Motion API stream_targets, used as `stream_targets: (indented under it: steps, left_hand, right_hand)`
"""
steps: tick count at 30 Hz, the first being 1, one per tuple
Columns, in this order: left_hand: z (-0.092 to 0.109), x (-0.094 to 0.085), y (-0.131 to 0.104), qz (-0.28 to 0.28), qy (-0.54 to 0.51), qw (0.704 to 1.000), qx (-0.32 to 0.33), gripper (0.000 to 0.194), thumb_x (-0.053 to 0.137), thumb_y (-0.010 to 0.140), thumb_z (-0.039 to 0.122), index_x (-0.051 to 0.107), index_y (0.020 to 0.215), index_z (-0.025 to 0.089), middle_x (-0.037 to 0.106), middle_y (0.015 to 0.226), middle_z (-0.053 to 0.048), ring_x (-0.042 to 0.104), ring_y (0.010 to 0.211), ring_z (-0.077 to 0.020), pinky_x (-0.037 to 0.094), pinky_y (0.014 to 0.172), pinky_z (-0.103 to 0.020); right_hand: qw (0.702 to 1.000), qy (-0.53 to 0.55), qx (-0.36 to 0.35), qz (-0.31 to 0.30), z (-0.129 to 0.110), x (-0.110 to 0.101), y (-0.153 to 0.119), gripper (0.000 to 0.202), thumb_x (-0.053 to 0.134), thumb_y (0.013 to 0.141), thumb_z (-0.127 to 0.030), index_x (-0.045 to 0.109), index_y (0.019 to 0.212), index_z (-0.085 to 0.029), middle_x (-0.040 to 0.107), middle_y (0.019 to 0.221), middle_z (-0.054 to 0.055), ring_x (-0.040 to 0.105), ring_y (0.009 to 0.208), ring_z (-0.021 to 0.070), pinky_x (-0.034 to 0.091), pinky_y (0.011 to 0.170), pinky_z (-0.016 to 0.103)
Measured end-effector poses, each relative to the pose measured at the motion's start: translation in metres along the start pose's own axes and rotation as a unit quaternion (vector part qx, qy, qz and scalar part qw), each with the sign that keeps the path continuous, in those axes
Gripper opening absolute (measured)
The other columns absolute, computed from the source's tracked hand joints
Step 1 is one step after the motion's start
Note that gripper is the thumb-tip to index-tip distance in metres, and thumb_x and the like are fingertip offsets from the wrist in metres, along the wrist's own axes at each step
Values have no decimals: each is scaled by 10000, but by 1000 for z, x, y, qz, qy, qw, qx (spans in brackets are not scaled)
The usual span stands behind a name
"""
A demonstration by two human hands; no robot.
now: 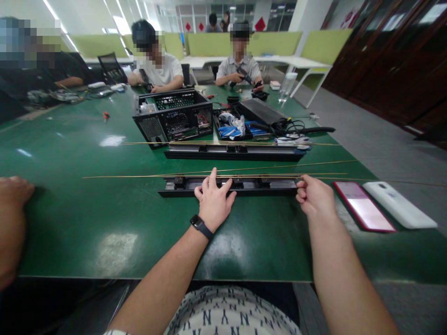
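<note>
A long black rail [272, 191] with several dark blocks lies crosswise on the green table in front of me. Thin brass-coloured rods [118, 177] run along its top and stick out past both ends. My left hand [215, 197] rests on the rail's middle with its fingers spread, touching it near a dark block. At the rail's right end, my right hand [312, 195] is closed in a pinch beside the rods; what is between its fingertips is too small to make out. Farther back lies a second black rail [195, 153] with more rods over it.
Behind the rails stand an open computer case [185, 118] and a tray with gloves [232, 125]. A red-edged phone [365, 207] and a white phone [400, 204] lie at right. Another person's hand [16, 190] rests at far left; people sit across the green table [87, 223].
</note>
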State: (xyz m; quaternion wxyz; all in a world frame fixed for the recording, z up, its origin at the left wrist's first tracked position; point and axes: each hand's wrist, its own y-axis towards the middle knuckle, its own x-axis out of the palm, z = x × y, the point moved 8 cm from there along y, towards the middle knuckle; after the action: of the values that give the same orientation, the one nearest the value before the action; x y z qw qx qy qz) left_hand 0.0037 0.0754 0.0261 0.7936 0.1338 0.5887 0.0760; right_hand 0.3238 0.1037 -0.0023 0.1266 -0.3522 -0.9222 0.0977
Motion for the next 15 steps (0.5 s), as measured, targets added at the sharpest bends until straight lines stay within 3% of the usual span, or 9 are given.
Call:
stream_targets:
  steps: [15]
  left_hand:
    - [0,0,0,-4,1,1000,-2,437,620,970,499,661,1398,417,254,1751,-133,416,1467,-374,394,1068,-612]
  right_hand:
    - [1000,-6,-11,-13,0,2,-1,173,607,890,-125,548,742,-192,565,537,-65,358,303,47,209,250,172]
